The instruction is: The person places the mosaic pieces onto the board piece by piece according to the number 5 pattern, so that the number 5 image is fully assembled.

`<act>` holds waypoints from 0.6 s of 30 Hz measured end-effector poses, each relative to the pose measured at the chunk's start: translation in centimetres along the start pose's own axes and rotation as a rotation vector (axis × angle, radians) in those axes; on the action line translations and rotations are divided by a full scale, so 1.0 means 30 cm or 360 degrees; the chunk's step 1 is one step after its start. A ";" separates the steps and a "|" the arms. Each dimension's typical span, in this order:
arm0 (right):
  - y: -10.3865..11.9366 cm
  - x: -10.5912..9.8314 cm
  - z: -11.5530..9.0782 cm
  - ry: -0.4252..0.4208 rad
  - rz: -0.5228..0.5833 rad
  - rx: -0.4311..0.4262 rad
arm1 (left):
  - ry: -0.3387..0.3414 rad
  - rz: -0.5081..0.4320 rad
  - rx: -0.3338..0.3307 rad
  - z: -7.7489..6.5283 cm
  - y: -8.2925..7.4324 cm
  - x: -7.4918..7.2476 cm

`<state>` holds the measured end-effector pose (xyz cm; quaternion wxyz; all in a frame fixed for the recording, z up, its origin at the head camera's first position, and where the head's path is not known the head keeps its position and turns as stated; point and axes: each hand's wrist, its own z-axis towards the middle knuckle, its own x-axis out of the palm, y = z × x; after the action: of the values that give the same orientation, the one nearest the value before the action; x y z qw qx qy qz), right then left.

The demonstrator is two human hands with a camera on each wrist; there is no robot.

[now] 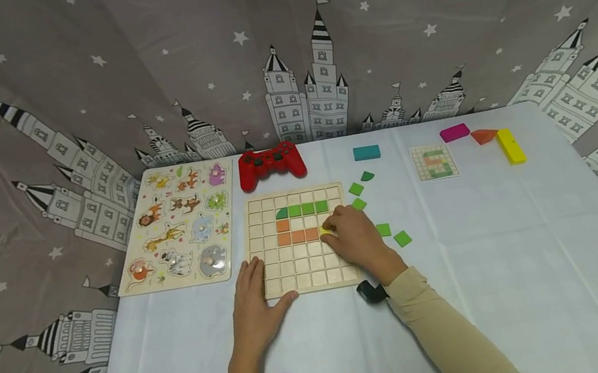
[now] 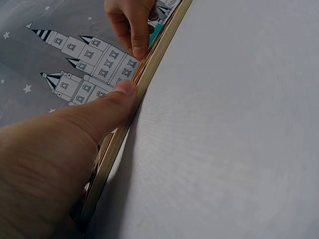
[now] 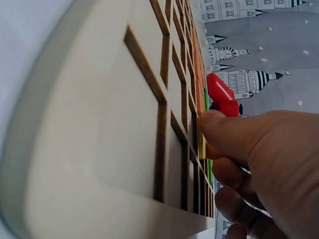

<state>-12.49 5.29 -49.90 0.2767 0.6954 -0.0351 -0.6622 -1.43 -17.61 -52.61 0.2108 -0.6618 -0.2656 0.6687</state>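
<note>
A grey backdrop (image 1: 399,4) printed with castles and stars is rising behind the white tabletop (image 1: 528,280). Over on the person's left, an animal puzzle board (image 1: 173,287) is lying flat, and just beside it a wooden grid board (image 1: 302,265) is sitting in front of the person. The left hand (image 1: 252,306) is steadying that board's near left corner, its fingers lying straight along the side and its thumb touching the near edge. The right hand (image 1: 356,237) is reaching over the board's right side — its thumb and fingers are pinching a small yellow tile.

Behind the grid board a red game controller (image 1: 271,162) is resting; farther right, a small pattern card (image 1: 434,162) is lying near a yellow block (image 1: 511,146), a magenta block (image 1: 454,133) and a teal block (image 1: 366,153). Loose green tiles (image 1: 402,238) are lying scattered right of the board. On the grid, green tiles (image 1: 308,209) are forming a row, with orange tiles (image 1: 298,236) running below. The yellow tile (image 3: 202,147) is meeting the orange row's right end — whether it is sitting fully in its cell, I cannot tell.
</note>
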 end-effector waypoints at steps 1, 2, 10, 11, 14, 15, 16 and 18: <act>0.000 -0.002 -0.002 0.0006 0.0033 0.0000 | 0.0000 0.0003 0.0001 0.000 0.000 0.000; -0.002 -0.004 -0.004 0.0012 0.0066 -0.0003 | -0.0001 0.0005 0.0001 0.000 0.000 0.001; -0.111 -0.055 -0.069 -0.0042 0.0341 0.0085 | 0.0014 -0.0003 -0.0012 0.004 -0.006 0.009; -0.136 -0.071 -0.085 -0.0069 0.0365 0.0106 | 0.0011 0.0002 -0.0012 0.004 -0.006 0.009; -0.222 -0.116 -0.142 -0.0138 0.0401 0.0171 | 0.0007 0.0021 -0.0019 0.002 -0.004 0.005; -0.254 -0.130 -0.162 -0.0151 0.0405 0.0201 | 0.0006 0.0023 -0.0020 0.002 -0.003 0.003; -0.286 -0.143 -0.184 -0.0163 0.0413 0.0226 | 0.0006 0.0024 -0.0019 0.001 -0.003 0.003; -0.343 -0.166 -0.227 -0.0179 0.0413 0.0274 | 0.0014 0.0022 -0.0026 0.001 -0.006 0.003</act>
<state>-9.96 18.35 -50.07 0.2971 0.6680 -0.1967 -0.6533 -1.47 -17.43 -52.56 0.2020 -0.6682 -0.2655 0.6650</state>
